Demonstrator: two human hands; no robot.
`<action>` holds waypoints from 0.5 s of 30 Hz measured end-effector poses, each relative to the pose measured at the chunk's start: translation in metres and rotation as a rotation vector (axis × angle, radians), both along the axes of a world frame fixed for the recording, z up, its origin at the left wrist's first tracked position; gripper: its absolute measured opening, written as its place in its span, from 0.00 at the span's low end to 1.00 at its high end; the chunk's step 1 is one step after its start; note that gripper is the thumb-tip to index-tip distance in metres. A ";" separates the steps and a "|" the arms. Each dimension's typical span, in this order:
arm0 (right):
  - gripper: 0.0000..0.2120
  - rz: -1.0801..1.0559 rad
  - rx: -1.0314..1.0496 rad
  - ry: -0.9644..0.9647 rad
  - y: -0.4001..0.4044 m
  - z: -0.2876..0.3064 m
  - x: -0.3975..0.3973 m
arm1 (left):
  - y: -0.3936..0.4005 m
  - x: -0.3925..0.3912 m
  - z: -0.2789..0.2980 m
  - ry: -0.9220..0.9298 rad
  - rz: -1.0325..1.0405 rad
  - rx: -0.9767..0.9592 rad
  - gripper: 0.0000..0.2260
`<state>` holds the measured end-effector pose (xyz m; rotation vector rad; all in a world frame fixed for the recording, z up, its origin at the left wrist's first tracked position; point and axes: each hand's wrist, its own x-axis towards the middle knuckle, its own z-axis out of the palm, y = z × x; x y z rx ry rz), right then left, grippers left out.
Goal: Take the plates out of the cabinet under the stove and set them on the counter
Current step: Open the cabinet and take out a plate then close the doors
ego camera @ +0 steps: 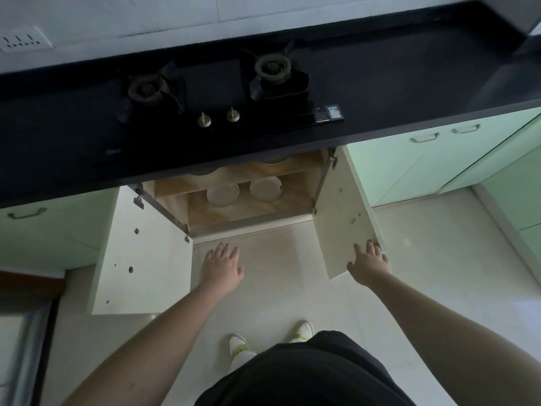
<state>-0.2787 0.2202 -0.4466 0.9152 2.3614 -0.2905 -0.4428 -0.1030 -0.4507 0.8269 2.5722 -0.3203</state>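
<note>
The cabinet under the stove stands with both doors swung out. Two white plates lie side by side on its wooden bottom shelf, the left plate and the right plate. Rims of two more round dishes peek out on the upper shelf, mostly hidden by the black counter. My left hand hovers open over the floor in front of the cabinet, between the doors, touching nothing. My right hand rests with spread fingers on the lower edge of the right door; whether the fingers curl round its edge I cannot tell.
The left door juts out toward me. A two-burner gas stove with two knobs sits in the counter. Pale green cabinets flank the opening. My feet in white shoes stand on the light tiled floor.
</note>
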 end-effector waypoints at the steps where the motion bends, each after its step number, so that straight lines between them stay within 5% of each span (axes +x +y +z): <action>1: 0.30 -0.005 0.007 -0.002 0.004 0.000 0.000 | 0.004 0.002 0.000 -0.001 0.008 0.005 0.30; 15: 0.31 0.169 -0.001 0.194 -0.015 0.015 -0.038 | 0.000 0.004 0.024 0.082 -0.006 0.077 0.30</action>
